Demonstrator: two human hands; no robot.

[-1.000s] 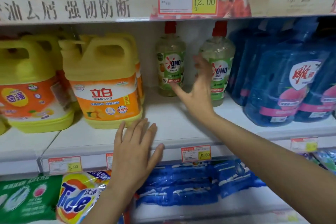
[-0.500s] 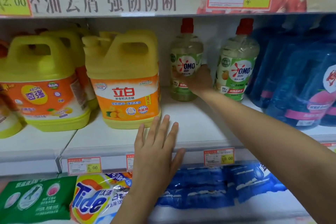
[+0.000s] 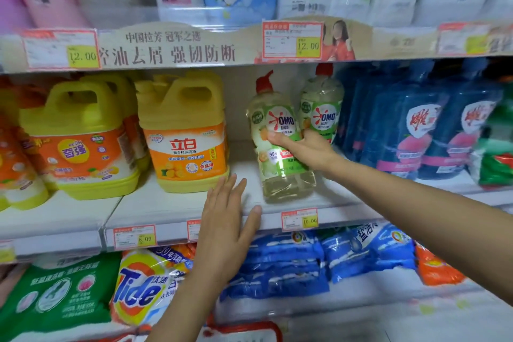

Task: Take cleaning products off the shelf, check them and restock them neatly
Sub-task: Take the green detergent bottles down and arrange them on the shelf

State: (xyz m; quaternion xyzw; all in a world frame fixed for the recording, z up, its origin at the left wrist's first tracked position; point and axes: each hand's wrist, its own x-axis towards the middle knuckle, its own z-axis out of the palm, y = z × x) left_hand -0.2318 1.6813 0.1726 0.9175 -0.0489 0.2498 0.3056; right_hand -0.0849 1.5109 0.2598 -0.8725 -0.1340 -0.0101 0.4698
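Observation:
A clear OMO dish-soap bottle (image 3: 273,130) with a red cap and green label is tilted to the left near the front of the white middle shelf (image 3: 166,207). My right hand (image 3: 304,148) is wrapped around its waist, thumb across the label. A second OMO bottle (image 3: 322,108) stands upright just behind it. My left hand (image 3: 226,228) lies flat, fingers spread, on the shelf's front edge, left of the held bottle. It holds nothing.
Yellow jugs (image 3: 184,133) with orange labels stand left of the bottles. Blue refill pouches (image 3: 410,125) crowd the right. Price tags (image 3: 299,219) line the shelf lip. Tide (image 3: 144,289) and blue bags fill the shelf below; pouches hang above.
My right hand has closed on the left OMO bottle and pulled it forward from the back of the shelf, tilting it. My left hand stays flat on the shelf edge. The view has pulled back.

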